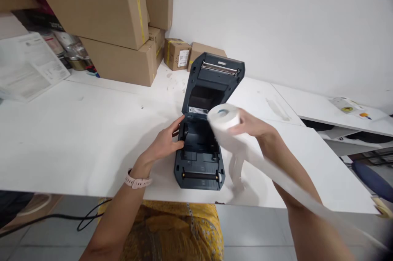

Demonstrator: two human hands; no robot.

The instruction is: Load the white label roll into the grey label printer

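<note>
A dark grey label printer (199, 171) stands on the white table with its lid (215, 74) raised, its inner bay and front roller showing. My left hand (164, 142) rests against the printer's left side, thumb and fingers apart at the edge of the bay. In my right hand (250, 125) is a white paper roll (224, 116), held just above the right side of the bay. A long loose strip of paper (285, 181) trails from the roll toward the lower right, blurred. Another length of strip (237, 171) hangs beside the printer.
Cardboard boxes (119, 60) are stacked at the back left, with smaller ones (178, 54) behind the printer. Papers in a plastic sleeve (30, 66) lie at the far left. A side shelf (362, 123) and a dark blue seat (373, 181) are at the right.
</note>
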